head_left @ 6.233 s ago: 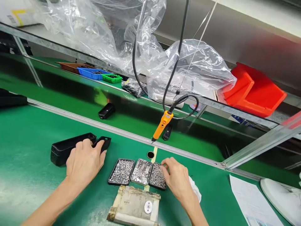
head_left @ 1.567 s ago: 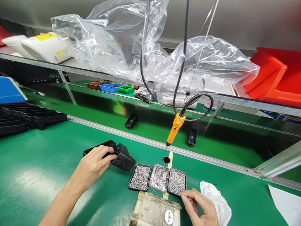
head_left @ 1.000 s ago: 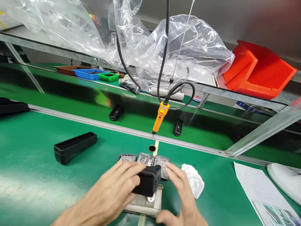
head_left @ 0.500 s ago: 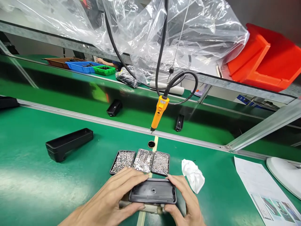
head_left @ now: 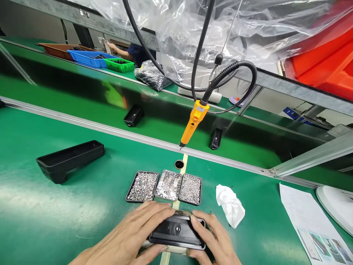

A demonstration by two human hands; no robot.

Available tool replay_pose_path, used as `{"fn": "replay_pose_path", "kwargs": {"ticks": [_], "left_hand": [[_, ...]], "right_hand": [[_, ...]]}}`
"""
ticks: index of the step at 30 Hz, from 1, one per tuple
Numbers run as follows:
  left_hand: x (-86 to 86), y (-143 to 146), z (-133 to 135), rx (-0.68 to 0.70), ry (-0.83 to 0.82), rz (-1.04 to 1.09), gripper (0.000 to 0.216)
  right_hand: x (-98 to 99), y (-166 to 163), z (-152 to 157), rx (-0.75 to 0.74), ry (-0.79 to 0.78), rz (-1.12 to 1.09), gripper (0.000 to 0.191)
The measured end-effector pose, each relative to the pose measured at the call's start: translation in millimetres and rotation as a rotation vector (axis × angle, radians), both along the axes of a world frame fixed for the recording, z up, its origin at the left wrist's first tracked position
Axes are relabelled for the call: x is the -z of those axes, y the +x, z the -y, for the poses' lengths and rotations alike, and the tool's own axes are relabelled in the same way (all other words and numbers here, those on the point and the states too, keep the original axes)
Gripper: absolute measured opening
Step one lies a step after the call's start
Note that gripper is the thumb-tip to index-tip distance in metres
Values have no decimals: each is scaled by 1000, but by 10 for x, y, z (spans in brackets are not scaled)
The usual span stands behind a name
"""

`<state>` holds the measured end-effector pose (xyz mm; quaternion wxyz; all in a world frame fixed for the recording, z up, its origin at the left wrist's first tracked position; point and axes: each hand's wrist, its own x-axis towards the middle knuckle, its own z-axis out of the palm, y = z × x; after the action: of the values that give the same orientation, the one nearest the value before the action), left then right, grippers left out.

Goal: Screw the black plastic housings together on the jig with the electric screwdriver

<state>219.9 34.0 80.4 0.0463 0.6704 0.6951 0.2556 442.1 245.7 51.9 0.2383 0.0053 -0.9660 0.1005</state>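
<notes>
A black rectangular plastic shell [head_left: 165, 235], hollow side up with a small round hole in its floor, lies on a pale block-like fixture [head_left: 176, 249] at the bottom centre. My left hand [head_left: 143, 228] is closed on its left end, fingers over the far edge and thumb along the near side. On the right end my right hand [head_left: 213, 235] grips it too, with the index finger reaching over the rim. Just beyond the hands sit three shallow trays of small metal hardware [head_left: 168, 184], some of it washers.
A yellow electric screwdriver [head_left: 194, 123] hangs point down from its cable beyond the trays. A longer black housing [head_left: 71, 160] lies left. On the right are a crumpled white cloth [head_left: 231, 206] and a printed sheet [head_left: 306, 221]. Black parts [head_left: 216, 139] rest behind the metal rail.
My right index finger has moved from the far edge in over the shell's rim. The shell sits slightly lower in view and more tilted. The camera view has shifted.
</notes>
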Motion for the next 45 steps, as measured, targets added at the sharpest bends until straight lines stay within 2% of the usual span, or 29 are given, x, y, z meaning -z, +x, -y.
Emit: {"fn": "replay_pose_path", "kwargs": {"ticks": [4, 8, 11, 16, 23, 26, 28, 32, 36, 38, 41, 45], "left_hand": [[-12, 58, -57, 2, 135, -195, 59], [17, 44, -92, 40, 166, -263, 72], [36, 15, -78, 79, 167, -239, 78], [-34, 5, -72, 81, 62, -141, 80], [16, 43, -75, 86, 73, -125, 81], [2, -7, -35, 109, 27, -81, 81], [-44, -112, -34, 117, -17, 14, 71], [-122, -437, -217, -106, -76, 216, 38], [-36, -685, -500, -181, -87, 88, 29], [40, -733, -587, -201, -102, 61, 26], [116, -751, -641, -206, -127, 47, 26], [131, -749, -677, -222, -152, 46, 21]], "right_hand": [[55, 14, -33, -11, 60, -17, 65], [69, -31, -44, -46, 2, -86, 58], [22, -83, -44, -90, -79, -100, 54], [-37, -112, -45, -119, -138, -102, 52], [29, -103, -29, -109, -144, -139, 52], [58, -125, -44, -127, -164, -164, 52], [75, -135, -60, -153, -218, -178, 54], [99, -125, -79, -123, -369, -206, 55], [109, -123, -79, -30, -594, -199, 51], [116, -127, -77, -13, -653, -179, 47], [135, -135, -78, -18, -682, -156, 41], [149, -157, -90, -13, -669, -144, 38]]}}
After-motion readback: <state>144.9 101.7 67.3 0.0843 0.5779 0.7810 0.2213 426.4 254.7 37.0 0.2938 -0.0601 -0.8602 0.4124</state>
